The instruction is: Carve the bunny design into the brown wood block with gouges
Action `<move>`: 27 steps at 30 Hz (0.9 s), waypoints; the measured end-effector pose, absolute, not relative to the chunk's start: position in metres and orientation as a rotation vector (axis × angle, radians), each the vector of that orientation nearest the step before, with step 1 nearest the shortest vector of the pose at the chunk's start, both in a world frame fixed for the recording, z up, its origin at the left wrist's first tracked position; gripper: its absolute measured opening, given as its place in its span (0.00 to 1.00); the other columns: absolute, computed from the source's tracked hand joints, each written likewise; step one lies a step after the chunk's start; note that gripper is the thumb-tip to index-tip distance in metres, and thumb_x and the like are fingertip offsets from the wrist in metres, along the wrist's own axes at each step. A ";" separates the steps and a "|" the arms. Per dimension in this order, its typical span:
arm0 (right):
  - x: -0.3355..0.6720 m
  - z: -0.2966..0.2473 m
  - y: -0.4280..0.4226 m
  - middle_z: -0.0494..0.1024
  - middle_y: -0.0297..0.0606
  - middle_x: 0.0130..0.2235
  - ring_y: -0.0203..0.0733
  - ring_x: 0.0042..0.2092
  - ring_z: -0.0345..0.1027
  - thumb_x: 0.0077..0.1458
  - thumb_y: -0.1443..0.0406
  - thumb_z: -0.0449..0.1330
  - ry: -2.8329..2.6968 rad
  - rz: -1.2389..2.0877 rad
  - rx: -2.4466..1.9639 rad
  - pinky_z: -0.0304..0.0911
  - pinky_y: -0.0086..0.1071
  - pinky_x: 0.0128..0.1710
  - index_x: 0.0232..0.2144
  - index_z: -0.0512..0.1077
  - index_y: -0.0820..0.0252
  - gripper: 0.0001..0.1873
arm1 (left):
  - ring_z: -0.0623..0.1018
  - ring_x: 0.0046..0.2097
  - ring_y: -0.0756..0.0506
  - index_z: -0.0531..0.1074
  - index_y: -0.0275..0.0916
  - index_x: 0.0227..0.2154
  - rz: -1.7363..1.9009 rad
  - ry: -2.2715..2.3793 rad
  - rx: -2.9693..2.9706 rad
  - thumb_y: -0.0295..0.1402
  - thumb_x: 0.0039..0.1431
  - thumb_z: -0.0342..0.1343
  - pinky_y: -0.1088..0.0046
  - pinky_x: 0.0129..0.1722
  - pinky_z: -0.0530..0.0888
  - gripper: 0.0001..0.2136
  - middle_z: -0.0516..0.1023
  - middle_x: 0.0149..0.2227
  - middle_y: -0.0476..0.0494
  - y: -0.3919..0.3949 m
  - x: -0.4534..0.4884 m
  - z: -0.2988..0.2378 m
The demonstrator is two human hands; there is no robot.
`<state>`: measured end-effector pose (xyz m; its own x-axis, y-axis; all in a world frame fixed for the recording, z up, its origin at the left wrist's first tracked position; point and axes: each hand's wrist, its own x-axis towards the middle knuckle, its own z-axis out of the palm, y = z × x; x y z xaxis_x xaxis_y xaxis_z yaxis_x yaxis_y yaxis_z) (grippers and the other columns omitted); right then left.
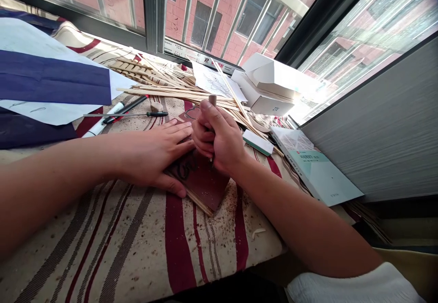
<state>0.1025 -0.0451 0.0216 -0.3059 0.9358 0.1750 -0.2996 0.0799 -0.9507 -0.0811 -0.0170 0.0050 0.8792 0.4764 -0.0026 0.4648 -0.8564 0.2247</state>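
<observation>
My left hand [159, 154] lies flat with its fingers stretched out, pressing on a reddish-brown wooden board [208, 186]. Black curved lines are drawn on the board, partly under my fingers. My right hand [219, 136] is closed in a fist around a hand tool with a round handle [212, 99], held upright over the board. The handle's end sticks out above my thumb. A small bit of the tool shows below the fist, but I cannot tell what kind of tip it has or whether it touches the board.
Crumbs and shavings litter the striped cloth [137, 248]. Behind my hands lie thin wooden strips [178, 93], a drawing on paper [219, 81] and a white box [273, 97]. A thin black-handled tool [157, 114] and pens [106, 118] are left. A book [318, 170] lies right.
</observation>
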 end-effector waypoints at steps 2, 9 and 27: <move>0.098 0.019 -0.042 0.50 0.19 0.17 0.25 0.16 0.38 0.67 0.47 0.66 -1.215 1.486 -0.788 0.37 0.25 0.12 0.23 0.56 0.53 0.32 | 0.59 0.79 0.25 0.66 0.40 0.73 0.089 0.708 2.838 0.75 0.56 0.55 0.48 0.82 0.52 0.53 0.57 0.78 0.27 -0.017 -0.081 0.004; 0.096 0.016 -0.040 0.49 0.19 0.16 0.25 0.16 0.37 0.71 0.52 0.64 -1.100 1.416 -0.840 0.40 0.24 0.14 0.22 0.54 0.54 0.31 | 0.56 0.80 0.24 0.61 0.34 0.75 0.026 0.703 2.876 0.76 0.59 0.51 0.42 0.82 0.47 0.56 0.54 0.78 0.21 -0.019 -0.079 0.002; 0.109 0.015 -0.043 0.45 0.19 0.17 0.27 0.16 0.31 0.68 0.47 0.64 -1.180 1.682 -0.592 0.39 0.22 0.12 0.22 0.53 0.54 0.33 | 0.55 0.80 0.24 0.66 0.35 0.73 0.005 0.753 2.809 0.73 0.56 0.58 0.45 0.82 0.48 0.53 0.56 0.78 0.23 -0.022 -0.078 0.009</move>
